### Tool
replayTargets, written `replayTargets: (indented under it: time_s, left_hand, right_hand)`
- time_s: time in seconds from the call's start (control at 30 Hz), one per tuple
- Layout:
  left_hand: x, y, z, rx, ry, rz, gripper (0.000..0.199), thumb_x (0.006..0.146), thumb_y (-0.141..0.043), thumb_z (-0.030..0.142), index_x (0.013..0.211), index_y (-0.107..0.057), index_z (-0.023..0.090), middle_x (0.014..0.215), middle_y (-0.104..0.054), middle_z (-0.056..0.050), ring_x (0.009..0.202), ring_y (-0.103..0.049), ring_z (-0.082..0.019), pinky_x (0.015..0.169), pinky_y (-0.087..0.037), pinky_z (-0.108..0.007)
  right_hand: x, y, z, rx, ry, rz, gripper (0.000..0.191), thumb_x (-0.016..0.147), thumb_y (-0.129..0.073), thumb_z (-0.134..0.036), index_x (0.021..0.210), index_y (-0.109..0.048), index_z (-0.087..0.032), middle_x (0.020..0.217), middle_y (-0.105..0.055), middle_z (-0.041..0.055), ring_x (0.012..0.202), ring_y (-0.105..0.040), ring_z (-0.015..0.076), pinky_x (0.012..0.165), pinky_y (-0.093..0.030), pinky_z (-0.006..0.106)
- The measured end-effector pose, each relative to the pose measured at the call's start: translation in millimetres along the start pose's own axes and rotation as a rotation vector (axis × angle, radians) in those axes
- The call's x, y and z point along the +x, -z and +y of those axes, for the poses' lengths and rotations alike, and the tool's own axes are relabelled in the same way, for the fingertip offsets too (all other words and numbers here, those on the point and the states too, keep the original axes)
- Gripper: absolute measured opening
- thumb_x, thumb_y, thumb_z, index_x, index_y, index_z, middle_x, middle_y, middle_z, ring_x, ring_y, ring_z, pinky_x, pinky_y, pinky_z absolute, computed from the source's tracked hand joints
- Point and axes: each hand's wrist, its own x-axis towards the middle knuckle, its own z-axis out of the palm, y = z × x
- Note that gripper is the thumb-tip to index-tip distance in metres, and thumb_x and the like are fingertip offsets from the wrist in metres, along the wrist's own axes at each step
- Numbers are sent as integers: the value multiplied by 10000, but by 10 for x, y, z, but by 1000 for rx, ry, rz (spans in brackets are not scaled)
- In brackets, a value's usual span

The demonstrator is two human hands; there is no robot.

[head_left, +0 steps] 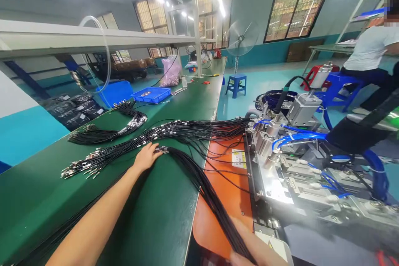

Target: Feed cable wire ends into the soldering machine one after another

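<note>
2 hands span a black cable bundle (202,178) curving from 8 o'clock to 5 o'clock.
The left hand (147,158), at 8 o'clock, has its fingers clamped on the bundle's connector end above the green table (168,199); the right hand (238,259), at 5 o'clock, touches the lower stretch, blurred and cropped, so its grip cannot be told.

A pink plastic bag (170,72) stands near a blue tray (151,95) on the tabletop (199,106) — beyond, a pedestal fan (241,38) and a blue stool (236,79); at right, a white-shirted person (369,50) sits near a red stool (314,75).
</note>
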Motion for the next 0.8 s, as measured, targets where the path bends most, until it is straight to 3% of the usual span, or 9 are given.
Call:
replayTargets:
  time_s: [0.1,0.2,0.27,0.4,0.47,0.57,0.63,0.7,0.8]
  left_hand:
    - [167,148,100,45,38,64,333,879,-536,323,1169,-522,161,1178,-549,-86,996,-572,-217,827,-496,-432]
    - [90,200,421,51,-85,96,376,875,-537,271,1230,-480,162,1268,-491,-112,1111,-511,-261,909,-440,-491]
    - [-151,172,713,19,-284,50,480,834,-500,114,1305,-415,136,1355,-412,-158,1246,-394,-280,1025,-343,-479]
    - [-812,137,1279,-86,-756,-183,695,732,-518,78,1348,-350,353,1428,-369,32,1308,-320,-188,1108,-252,-369]
    - [-1045,157,1475,-227,-958,-288,598,785,-516,167,1353,-357,263,1350,-453,-60,1269,-364,-236,1106,-215,-459]
    - [-1176,195,1623,-309,-991,-341,428,844,-522,299,1264,-461,244,1092,-574,-73,1078,-495,-229,1082,-215,-490]
    - [-1164,228,1655,-323,-980,-382,433,804,-588,366,1213,-511,247,1045,-561,-64,1029,-503,-230,1078,-203,-491]
    - [-1118,262,1672,-348,-970,-450,383,795,-606,370,1156,-559,251,1053,-547,-56,1028,-500,-221,1086,-172,-481]
    - [-1027,274,1711,-402,-968,-540,219,893,-483,273,1064,-617,260,1017,-579,-36,986,-520,-179,1061,-212,-419]
  right_hand:
    - [325,-245,-14,94,-83,-35,409,804,-517,-331,1179,-464,-178,625,-539,-34,521,-555,122,510,-451,233]
    - [513,-299,2,127,-99,-40,342,780,-529,-249,1098,-452,-148,655,-540,-24,526,-548,113,495,-443,228]
    - [480,-225,38,74,-94,11,352,739,-577,-189,1075,-475,-167,763,-543,-11,586,-569,108,560,-474,244]
    - [209,-52,69,39,-67,46,380,730,-562,-144,1103,-509,-198,859,-551,12,712,-607,150,612,-507,264]
    - [52,1,43,63,-102,4,352,754,-542,-181,1105,-527,-194,945,-577,49,789,-631,190,613,-525,277]
    - [-210,105,-11,-108,-36,-70,399,770,-554,-231,1168,-549,-206,1029,-632,83,904,-630,240,772,-527,345]
    - [-398,213,-41,-302,12,38,365,782,-576,-264,1146,-592,-238,1135,-624,85,1050,-576,268,924,-457,377]
    - [-567,330,-67,-393,-19,225,331,809,-566,-330,1125,-607,-243,1183,-606,92,1069,-565,277,943,-440,392]
    - [-726,460,-104,-333,-73,291,295,846,-503,-407,1057,-610,-231,1082,-641,83,1016,-587,257,902,-462,391]
